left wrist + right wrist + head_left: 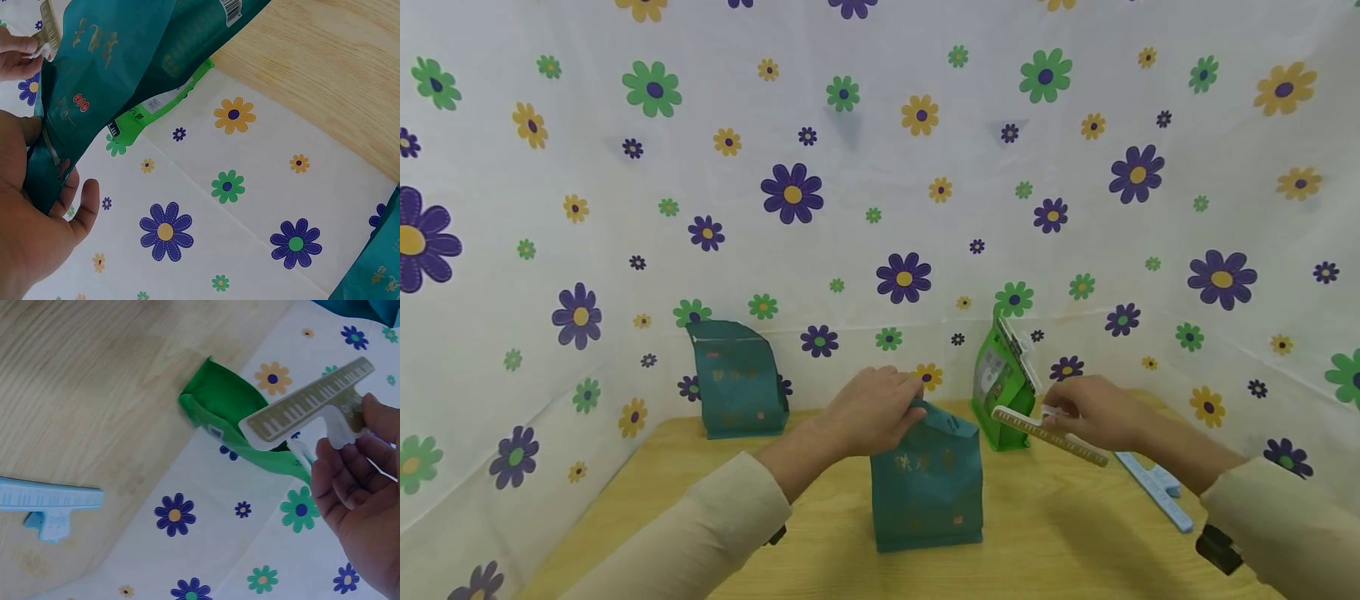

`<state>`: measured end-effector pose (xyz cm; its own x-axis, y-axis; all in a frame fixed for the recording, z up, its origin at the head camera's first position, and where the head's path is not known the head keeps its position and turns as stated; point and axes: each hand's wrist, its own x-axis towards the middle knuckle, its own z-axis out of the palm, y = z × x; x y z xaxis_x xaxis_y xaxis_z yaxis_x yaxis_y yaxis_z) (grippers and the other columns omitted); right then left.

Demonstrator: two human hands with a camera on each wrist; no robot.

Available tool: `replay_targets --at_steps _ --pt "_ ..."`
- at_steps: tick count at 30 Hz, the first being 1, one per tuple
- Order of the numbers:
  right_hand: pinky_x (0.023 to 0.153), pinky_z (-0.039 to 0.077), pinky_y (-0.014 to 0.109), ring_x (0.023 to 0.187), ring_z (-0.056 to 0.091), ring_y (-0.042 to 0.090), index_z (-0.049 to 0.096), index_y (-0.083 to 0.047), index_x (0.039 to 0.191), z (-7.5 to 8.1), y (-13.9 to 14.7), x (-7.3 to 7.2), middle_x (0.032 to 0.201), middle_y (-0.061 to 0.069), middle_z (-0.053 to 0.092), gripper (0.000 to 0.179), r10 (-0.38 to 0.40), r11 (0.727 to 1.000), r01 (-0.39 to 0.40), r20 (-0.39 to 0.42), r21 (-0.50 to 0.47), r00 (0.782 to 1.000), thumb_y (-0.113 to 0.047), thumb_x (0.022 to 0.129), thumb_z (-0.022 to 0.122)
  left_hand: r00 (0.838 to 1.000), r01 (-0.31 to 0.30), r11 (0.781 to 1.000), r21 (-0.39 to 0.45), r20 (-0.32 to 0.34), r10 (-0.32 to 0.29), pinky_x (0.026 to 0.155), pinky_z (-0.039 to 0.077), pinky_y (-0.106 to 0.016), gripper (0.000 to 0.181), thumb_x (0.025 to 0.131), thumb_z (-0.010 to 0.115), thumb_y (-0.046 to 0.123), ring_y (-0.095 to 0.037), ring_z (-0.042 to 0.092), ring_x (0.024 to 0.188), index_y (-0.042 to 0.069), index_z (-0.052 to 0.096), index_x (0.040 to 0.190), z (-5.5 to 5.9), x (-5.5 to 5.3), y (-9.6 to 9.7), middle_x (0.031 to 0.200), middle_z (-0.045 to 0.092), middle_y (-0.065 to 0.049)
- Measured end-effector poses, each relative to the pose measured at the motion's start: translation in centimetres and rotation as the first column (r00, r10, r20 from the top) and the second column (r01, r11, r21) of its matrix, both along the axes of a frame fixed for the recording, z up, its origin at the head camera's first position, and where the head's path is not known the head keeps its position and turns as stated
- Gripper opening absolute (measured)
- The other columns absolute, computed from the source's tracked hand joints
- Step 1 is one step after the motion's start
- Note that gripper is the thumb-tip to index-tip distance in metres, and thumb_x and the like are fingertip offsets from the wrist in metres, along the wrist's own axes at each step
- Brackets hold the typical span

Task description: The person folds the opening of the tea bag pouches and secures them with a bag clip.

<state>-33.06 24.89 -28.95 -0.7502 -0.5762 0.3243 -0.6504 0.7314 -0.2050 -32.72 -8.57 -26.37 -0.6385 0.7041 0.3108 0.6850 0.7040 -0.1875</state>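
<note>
A teal bag (927,492) with gold lettering stands upright on the table in front of me. My left hand (880,408) grips its folded top between thumb and fingers; in the left wrist view the bag's top edge (53,147) runs between them. To the right, my right hand (1097,411) pinches a long gold-and-white bag clip (309,403) by its handle. The clip's bar is held in the air, apart from the teal bag. Behind the clip stands a green bag (1003,392) with a white clip (1019,354) across its top.
Another teal bag (739,387) stands at the back left of the wooden table (805,533). A light blue clip (1156,490) lies on the table at the right, below my right forearm. Flower-printed white cloth (850,225) hangs behind and along both sides.
</note>
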Motion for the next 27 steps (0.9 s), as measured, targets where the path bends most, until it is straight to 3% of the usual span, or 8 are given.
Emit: replay_targets --at_steps 7,27 --pt "0.071 0.053 0.028 0.080 0.060 0.006 0.066 -0.005 0.104 1.0 -0.9 0.4 0.090 -0.006 0.064 0.018 0.090 0.995 -0.096 -0.153 -0.037 0.984 -0.015 0.090 0.073 1.000 0.009 1.000 -0.006 0.000 -0.009 0.075 0.046 -0.029 0.020 0.102 0.059 0.032 -0.016 0.061 0.092 0.014 0.065 0.108 0.1 -0.1 0.1 0.100 0.070 0.002" --pt "0.073 0.056 0.031 0.082 0.064 0.012 0.066 -0.007 0.096 1.3 -3.7 0.5 0.090 -0.001 0.067 0.014 0.081 0.996 -0.086 -0.144 -0.028 0.986 -0.013 0.087 0.075 1.000 -0.011 1.000 -0.010 0.024 0.011 0.078 0.046 -0.031 0.021 0.101 0.059 0.032 -0.017 0.061 0.095 0.015 0.065 0.110 0.1 0.0 -0.1 0.102 0.070 0.002"
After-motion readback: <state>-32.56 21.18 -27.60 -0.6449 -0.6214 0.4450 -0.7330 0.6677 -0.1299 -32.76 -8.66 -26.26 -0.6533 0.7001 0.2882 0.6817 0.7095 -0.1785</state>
